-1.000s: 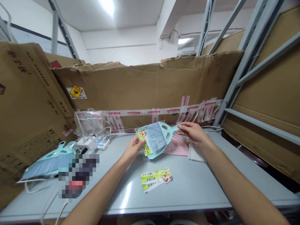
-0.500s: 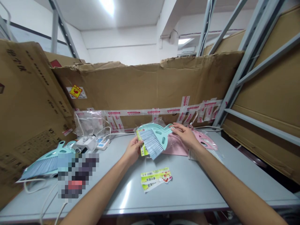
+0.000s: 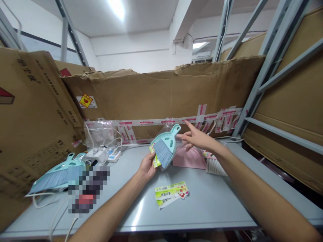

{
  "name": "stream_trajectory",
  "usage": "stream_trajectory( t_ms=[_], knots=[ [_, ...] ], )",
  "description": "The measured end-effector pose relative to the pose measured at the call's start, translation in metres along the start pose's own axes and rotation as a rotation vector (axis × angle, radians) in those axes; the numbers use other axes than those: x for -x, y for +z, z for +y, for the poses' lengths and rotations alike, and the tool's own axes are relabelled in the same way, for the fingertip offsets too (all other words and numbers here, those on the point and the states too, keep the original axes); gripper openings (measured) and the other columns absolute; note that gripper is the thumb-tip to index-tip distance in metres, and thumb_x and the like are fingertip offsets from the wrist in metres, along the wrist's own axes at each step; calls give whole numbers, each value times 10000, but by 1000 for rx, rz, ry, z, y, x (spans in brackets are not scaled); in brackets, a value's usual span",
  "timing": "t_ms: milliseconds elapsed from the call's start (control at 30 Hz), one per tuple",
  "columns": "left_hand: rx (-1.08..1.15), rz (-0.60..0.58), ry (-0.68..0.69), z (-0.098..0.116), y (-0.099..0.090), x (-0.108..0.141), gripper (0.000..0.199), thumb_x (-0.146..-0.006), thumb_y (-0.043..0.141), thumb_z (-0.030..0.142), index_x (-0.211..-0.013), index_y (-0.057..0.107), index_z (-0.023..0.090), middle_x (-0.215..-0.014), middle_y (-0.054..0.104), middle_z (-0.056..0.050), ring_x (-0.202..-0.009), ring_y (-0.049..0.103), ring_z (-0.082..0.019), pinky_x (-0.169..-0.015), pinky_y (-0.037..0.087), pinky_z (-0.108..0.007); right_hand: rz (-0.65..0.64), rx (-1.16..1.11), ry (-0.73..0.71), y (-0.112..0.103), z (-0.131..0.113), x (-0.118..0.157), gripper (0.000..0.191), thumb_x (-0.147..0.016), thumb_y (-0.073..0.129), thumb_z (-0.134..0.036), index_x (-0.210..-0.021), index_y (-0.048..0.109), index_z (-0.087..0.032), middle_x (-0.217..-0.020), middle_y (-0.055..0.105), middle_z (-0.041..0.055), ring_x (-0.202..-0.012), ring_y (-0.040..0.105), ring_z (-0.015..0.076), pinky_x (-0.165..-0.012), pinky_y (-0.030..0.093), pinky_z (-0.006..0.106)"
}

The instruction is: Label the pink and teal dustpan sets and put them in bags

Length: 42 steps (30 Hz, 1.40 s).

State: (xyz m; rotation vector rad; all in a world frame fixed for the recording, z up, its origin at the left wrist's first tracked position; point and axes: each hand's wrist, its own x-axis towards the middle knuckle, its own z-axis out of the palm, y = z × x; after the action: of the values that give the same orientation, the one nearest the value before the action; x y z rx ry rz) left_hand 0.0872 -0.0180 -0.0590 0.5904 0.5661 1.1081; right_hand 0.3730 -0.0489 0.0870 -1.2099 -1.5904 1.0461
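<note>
My left hand [image 3: 148, 165] grips the lower left edge of a mint-green dustpan [image 3: 158, 138] and brush [image 3: 164, 153] set, held tilted above the table. The brush lies over the pan with its grey-blue bristles down, and the two handles overlap at the top right. A yellow-green card [image 3: 156, 162] shows at the pan's edge beside my fingers. Just right of the handles, my right hand [image 3: 194, 137] is open with fingers spread, holding nothing. Behind it sit a pink dustpan [image 3: 189, 158] and a pink brush with pale bristles [image 3: 214, 165], partly covered by my forearm.
Yellow-green printed cards [image 3: 171, 194] lie on the grey table [image 3: 202, 205] in front. On the left are another mint dustpan-and-brush set [image 3: 54, 176], a power strip [image 3: 114, 156] with cables and a pixelated patch. Cardboard [image 3: 141, 97] walls the back; metal shelf posts stand right.
My right hand has let go of the handles and spread its fingers. The mint set has turned more upright in my left hand. The view has shifted slightly.
</note>
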Motion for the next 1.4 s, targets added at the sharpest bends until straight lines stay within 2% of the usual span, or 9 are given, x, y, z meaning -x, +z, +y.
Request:
stream_trajectory(
  t_ms=[67,200,367,767,967,1100,1233,1333,1400],
  knots=[
    [72,-2,1,3,0,-1,575,-1085,593,163,-1653,506,129,-1312,831,-168,-1169,835,-296,-1172,619,-490,-34,6,-17,1,-4,4,985,-911,886,-402,-1745,391,-230,-1001,864,65,-743,793,245,-663,670,365],
    [189,-38,-31,2,1,-1,600,-1117,512,132,-1710,422,102,-1342,818,-200,-1169,838,-302,-1177,613,-496,213,240,-271,10,-9,12,488,-994,745,-299,-1470,653,-245,-927,849,31,-805,802,235,-822,657,392],
    [220,-75,-54,-3,-3,0,588,-1102,522,106,-1687,468,138,-1285,839,-173,-1183,835,-309,-1180,612,-517,434,290,-514,21,-18,12,226,-1030,686,-319,-1232,747,-240,-1026,854,74,-945,821,269,-886,646,419],
    [247,-26,-206,-1,14,14,380,-1119,508,248,-1426,650,73,-1108,854,-180,-1058,847,-300,-1139,612,-486,518,292,-640,17,-46,9,161,-1039,657,-304,-1125,770,-227,-1052,834,75,-914,812,252,-842,668,412],
    [248,-33,-116,-4,22,22,555,-1062,669,589,-1323,708,101,-1125,848,-191,-1106,831,-352,-1113,623,-526,505,151,-568,26,-31,-4,186,-1039,660,-362,-1123,759,-228,-1054,805,77,-871,820,257,-700,732,399],
    [115,67,-126,-9,26,19,403,-958,864,313,-1284,739,113,-1065,868,-142,-967,852,-293,-1040,670,-460,585,35,-610,31,-26,-12,203,-1056,673,-401,-1160,738,-238,-1004,772,62,-904,826,258,-705,748,396],
    [-3,153,-54,-10,21,13,382,-882,925,210,-1225,772,142,-997,872,-112,-900,854,-280,-970,701,-435,814,-45,-719,11,-36,-16,161,-1071,666,-377,-1168,699,-253,-1054,750,57,-973,822,239,-777,744,391],
    [-18,195,31,-4,19,12,328,-872,926,183,-1168,788,149,-980,870,-94,-866,847,-259,-933,712,-404,938,-136,-767,-30,-39,-11,125,-1064,664,-337,-1156,693,-257,-1058,729,54,-956,813,216,-795,733,388],
    [-24,216,58,2,19,12,300,-880,916,173,-1152,792,148,-976,869,-88,-856,844,-250,-924,717,-398,898,-234,-717,-65,-29,-2,115,-1039,666,-291,-1142,714,-268,-988,719,33,-853,806,200,-739,716,374]
  ],
)
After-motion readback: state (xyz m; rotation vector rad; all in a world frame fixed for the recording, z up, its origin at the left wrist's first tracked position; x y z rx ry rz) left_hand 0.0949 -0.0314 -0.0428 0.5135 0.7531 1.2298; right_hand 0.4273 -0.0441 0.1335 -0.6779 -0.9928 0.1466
